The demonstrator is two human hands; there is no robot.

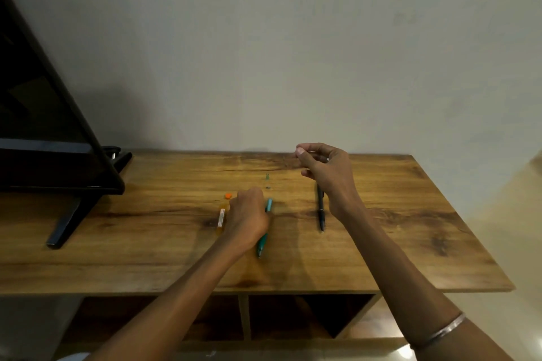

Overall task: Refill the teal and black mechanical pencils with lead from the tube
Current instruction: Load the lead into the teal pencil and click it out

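Note:
The teal pencil point(262, 243) lies on the wooden table point(410, 214), tip toward me. My left hand point(249, 215) rests over its middle with fingers curled down on it. Just left of that hand lies the orange lead tube point(221, 218), with its orange cap point(228, 195) off and lying beyond it. A small teal cap piece point(267, 180) sits beyond the teal pencil. The black pencil point(321, 214) lies to the right, partly behind my right hand point(325, 170). That hand hovers above the table with thumb and forefinger pinched; anything between them is too thin to see.
A black TV point(44, 126) on slanted legs stands at the table's left end. A plain wall runs behind the table's far edge. Open shelf compartments point(308, 316) sit under the tabletop near me.

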